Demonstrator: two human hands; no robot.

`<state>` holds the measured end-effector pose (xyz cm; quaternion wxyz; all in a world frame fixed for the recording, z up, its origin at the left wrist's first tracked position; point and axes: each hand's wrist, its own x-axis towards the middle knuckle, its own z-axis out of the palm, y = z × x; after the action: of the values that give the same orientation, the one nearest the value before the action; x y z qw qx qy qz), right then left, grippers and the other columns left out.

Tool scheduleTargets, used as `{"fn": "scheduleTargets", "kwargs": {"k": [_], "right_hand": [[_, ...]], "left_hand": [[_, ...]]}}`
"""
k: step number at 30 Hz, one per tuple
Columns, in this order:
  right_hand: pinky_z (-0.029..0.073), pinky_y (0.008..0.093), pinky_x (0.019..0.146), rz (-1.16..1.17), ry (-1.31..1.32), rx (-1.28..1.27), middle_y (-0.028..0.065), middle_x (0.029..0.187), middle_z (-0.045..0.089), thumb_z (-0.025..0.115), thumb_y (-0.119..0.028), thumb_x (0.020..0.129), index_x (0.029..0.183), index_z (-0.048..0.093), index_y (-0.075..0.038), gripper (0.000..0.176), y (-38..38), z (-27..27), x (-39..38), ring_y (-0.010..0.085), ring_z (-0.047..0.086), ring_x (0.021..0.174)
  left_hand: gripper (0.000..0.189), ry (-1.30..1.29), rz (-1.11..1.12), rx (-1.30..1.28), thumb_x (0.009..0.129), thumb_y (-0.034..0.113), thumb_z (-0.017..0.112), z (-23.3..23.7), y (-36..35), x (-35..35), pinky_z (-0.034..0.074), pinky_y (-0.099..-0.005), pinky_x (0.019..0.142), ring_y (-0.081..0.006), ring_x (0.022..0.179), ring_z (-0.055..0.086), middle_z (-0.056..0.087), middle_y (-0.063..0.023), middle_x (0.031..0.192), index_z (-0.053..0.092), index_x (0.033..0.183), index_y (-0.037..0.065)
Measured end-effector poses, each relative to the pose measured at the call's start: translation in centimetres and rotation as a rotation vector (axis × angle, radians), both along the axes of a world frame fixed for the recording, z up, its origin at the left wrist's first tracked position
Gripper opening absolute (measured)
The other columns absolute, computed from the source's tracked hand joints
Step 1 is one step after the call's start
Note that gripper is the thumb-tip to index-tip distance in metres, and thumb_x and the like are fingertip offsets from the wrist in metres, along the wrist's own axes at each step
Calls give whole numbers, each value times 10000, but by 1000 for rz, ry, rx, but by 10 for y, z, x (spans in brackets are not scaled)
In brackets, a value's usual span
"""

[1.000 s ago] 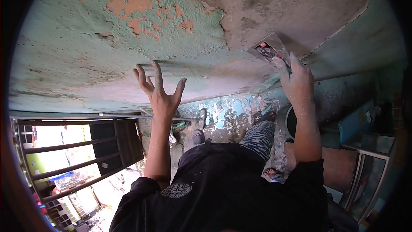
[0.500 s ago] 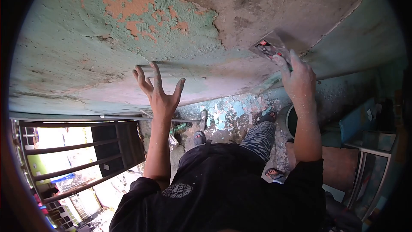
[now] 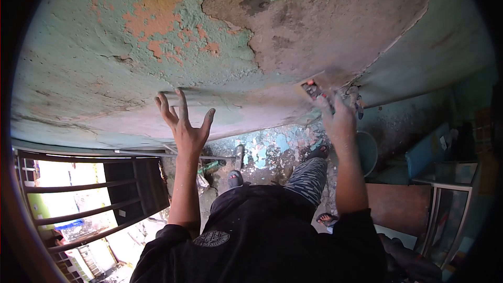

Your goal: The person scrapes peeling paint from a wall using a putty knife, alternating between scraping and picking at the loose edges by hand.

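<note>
A wall [image 3: 173, 73] of peeling green paint, with orange patches and bare grey plaster, fills the upper view. My left hand [image 3: 188, 133] has its fingers spread, the tips at or very near the wall's lower left part; it holds nothing. In my right hand [image 3: 339, 123] is a wide-bladed scraper [image 3: 313, 89], its blade on or close to the plaster below the ragged paint edge. Part of its handle is hidden by my fingers. Just right of this hand a blurred grey-blue piece [image 3: 356, 102] shows, too smeared to name.
A barred window [image 3: 89, 220] is at lower left. Beneath the wall lie a green object [image 3: 210, 166] and a sandalled foot [image 3: 236, 179]. A leg in patterned trousers [image 3: 308, 178], a bucket [image 3: 368, 153], a brown board [image 3: 401, 207] and a glass-fronted cabinet [image 3: 449, 215] are on the right.
The scraper and my right hand have moved down and left along the wall. My left hand stays spread; the view has shifted slightly. The grey-blue piece now shows beside my right hand.
</note>
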<state>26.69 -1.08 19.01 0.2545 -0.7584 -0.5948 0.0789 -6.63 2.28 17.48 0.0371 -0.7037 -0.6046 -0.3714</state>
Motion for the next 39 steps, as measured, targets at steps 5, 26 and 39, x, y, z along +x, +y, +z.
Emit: {"fn": "scheduleTargets", "kwargs": {"k": [5, 26, 39], "right_hand": [[492, 474, 732, -55, 95, -183, 252, 901, 651, 486, -475, 919, 1212, 541, -18, 546, 10, -39, 2, 425, 627, 869], [502, 478, 706, 65, 212, -165, 238, 880, 654, 485, -468, 918, 1185, 547, -18, 527, 24, -55, -11, 399, 639, 847], [499, 440, 714, 63, 412, -18, 244, 852, 653, 527, -463, 897, 1089, 599, 3, 509, 29, -79, 0, 398, 640, 812]], "left_hand": [[932, 27, -13, 13, 709, 313, 800, 6, -2, 4, 242, -564, 1073, -449, 1400, 37, 33, -244, 1502, 286, 1463, 120], [968, 78, 37, 51, 727, 375, 782, 0, 4, 11, 197, -566, 1082, -453, 1399, 17, -17, -287, 1499, 234, 1477, 103], [962, 70, 80, 56, 712, 302, 803, 1, 1, 14, 242, -513, 1089, -402, 1408, 94, 33, -242, 1520, 243, 1479, 148]]}}
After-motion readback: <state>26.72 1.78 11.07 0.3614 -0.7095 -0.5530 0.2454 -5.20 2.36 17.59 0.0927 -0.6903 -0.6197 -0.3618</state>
